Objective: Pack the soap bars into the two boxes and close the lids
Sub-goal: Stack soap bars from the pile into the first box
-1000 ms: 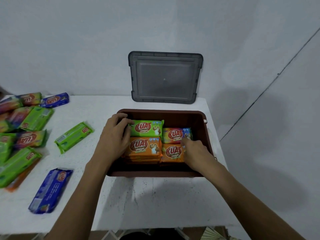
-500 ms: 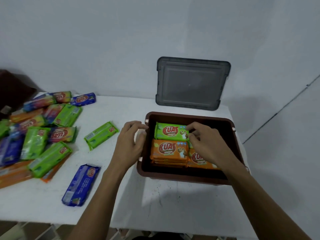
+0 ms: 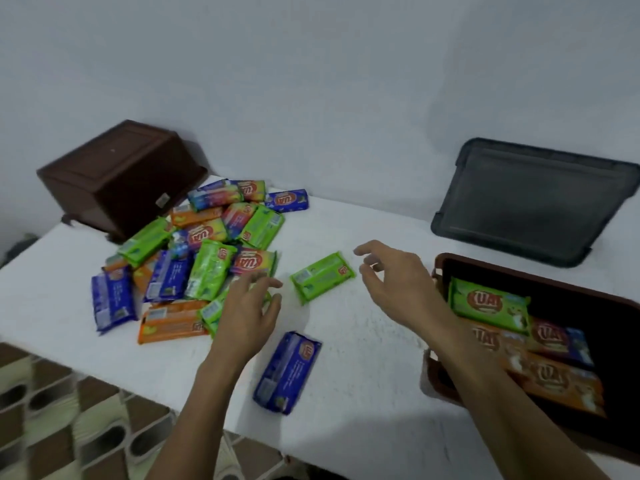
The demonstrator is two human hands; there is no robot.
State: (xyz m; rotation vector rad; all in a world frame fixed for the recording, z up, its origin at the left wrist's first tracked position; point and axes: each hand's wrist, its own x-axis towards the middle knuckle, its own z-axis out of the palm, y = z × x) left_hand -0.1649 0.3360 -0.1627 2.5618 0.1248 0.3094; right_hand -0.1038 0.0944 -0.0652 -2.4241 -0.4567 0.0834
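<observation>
Moved from box (image 3: 440, 268): my left hand (image 3: 247, 306) and right hand (image 3: 398, 277), both spread empty, reaching for loose soap bar (image 3: 322, 277).

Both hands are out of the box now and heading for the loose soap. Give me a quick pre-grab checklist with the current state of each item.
1. Right hand empty, fingers spread: ok.
2. Left hand empty, open over the pile's near edge: ok.
3. Lone green soap bar lies apart from the pile, between the hands, nothing on it: ok.
4. Open box has room left: cannot tell, its right part runs out of view.
5. Grey lid leans on the wall behind the box, clear of the path: ok.
6. Second box ready for packing: not ok, it lies tipped over behind the pile.
</observation>
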